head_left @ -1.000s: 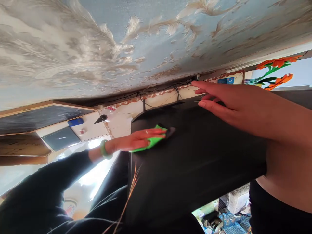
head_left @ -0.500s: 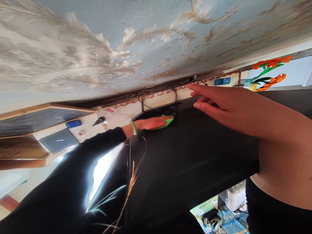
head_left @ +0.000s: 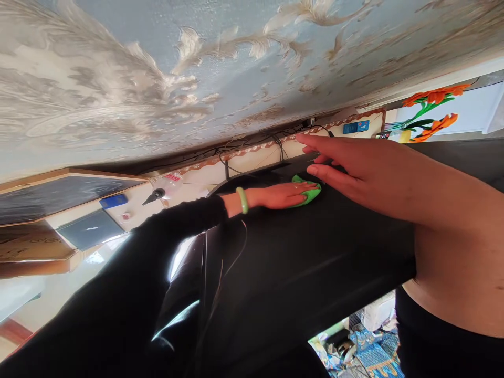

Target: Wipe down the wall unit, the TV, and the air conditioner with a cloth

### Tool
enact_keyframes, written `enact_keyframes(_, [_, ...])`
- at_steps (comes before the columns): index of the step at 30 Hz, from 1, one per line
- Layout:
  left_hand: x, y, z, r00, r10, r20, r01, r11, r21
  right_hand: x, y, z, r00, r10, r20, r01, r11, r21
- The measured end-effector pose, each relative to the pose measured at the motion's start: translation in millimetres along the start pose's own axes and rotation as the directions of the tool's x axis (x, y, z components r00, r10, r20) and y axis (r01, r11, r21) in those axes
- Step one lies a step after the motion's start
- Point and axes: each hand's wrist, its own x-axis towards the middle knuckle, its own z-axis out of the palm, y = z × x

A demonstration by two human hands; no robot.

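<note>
Now left hand (head_left: 284,195) presses one green cloth (head_left: 311,192) flat on one black screen (head_left: 315,257); right hand (head_left: 354,164) outstretched.

We can read no text anywhere. The blue label (head_left: 356,127) and the red sticker (head_left: 173,177) are too blurred for us.

Soft green cloth (head_left: 309,192) on glossy black panel (head_left: 315,252).
</note>
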Motion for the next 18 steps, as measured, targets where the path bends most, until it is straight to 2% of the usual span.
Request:
enact_keyframes(3, [27, -12, 0.1, 0.997, -0.073, -0.030, 0.076, 0.993, 0.094, 1, 4, 1, 0.999, -0.014, -0.029, 0.014, 1.000, -0.010])
enact_keyframes(5, [26, -14, -0.2, 0.998, -0.058, -0.032, 0.060, 0.995, 0.079, 1, 6, 2, 0.999, -0.015, -0.042, 0.015, 1.000, -0.011])
enact_keyframes(6, [18, -13, -0.6, 0.999, -0.027, -0.023, 0.028, 0.998, 0.051, 1, 7, 3, 0.999, -0.015, -0.041, 0.015, 1.000, -0.011])
enact_keyframes(8, [-11, -10, -1.4, 0.999, 0.031, -0.003, -0.032, 0.999, -0.039, 1, 8, 4, 0.999, -0.017, -0.029, 0.017, 1.000, -0.014])
enact_keyframes(10, [-54, -9, -2.2, 1.000, 0.016, 0.001, -0.016, 0.991, -0.133, 0, 8, 5, 1.000, -0.019, -0.011, 0.019, 1.000, -0.019])
enact_keyframes(13, [-121, -21, -1.5, 0.979, -0.198, -0.040, 0.189, 0.969, -0.162, -1, 5, 3, 1.000, -0.024, 0.000, 0.024, 0.999, -0.022])
enact_keyframes(14, [-141, -29, -0.6, 0.955, -0.290, -0.067, 0.278, 0.950, -0.145, -1, 4, 2, 1.000, -0.027, -0.004, 0.027, 0.999, -0.023])
enact_keyframes(16, [-170, -49, 1.6, 0.878, -0.459, -0.135, 0.447, 0.888, -0.113, -2, 2, 1, 1.000, -0.028, -0.012, 0.028, 0.999, -0.031])
enact_keyframes(18, [-184, -71, 3.4, 0.807, -0.559, -0.191, 0.551, 0.829, -0.099, -2, 0, 0, 0.999, -0.027, -0.018, 0.026, 0.999, -0.045])
